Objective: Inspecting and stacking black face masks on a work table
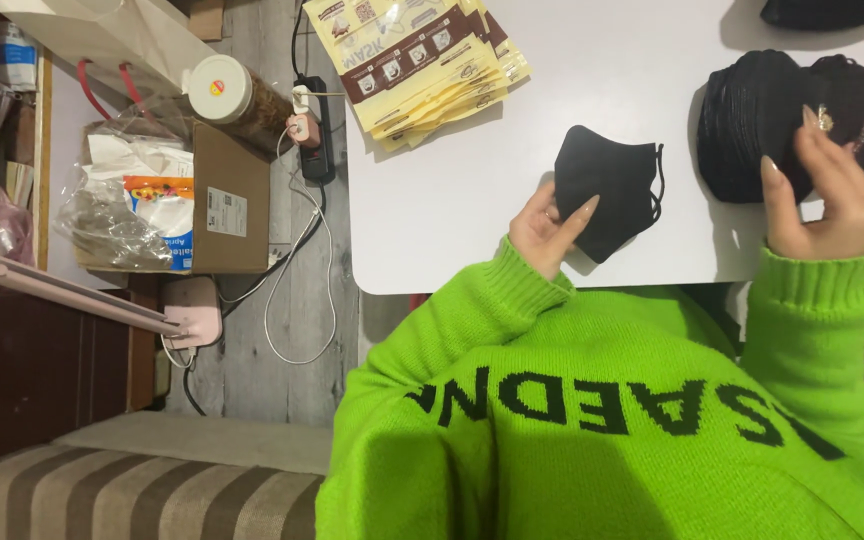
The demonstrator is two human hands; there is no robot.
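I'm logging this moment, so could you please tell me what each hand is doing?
Left hand: holding a single black mask.
Right hand: fingers on the black mask stack; grip unclear.

White table (472,230), grey plank floor (297,310), striped sofa (132,495).

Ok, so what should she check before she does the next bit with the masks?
1. Left hand has hold of the single black mask: ok, thumb and fingers pinch its edge.
2. That mask is folded flat with an ear loop free: ok.
3. Right hand has picked only one mask off the mask stack: cannot tell; the fingers rest on the pile's side.
4. Pile of packets sits safely on the white table: not ok, its left end hangs over the table edge.
5. Bare table between packets and masks to work on: ok.
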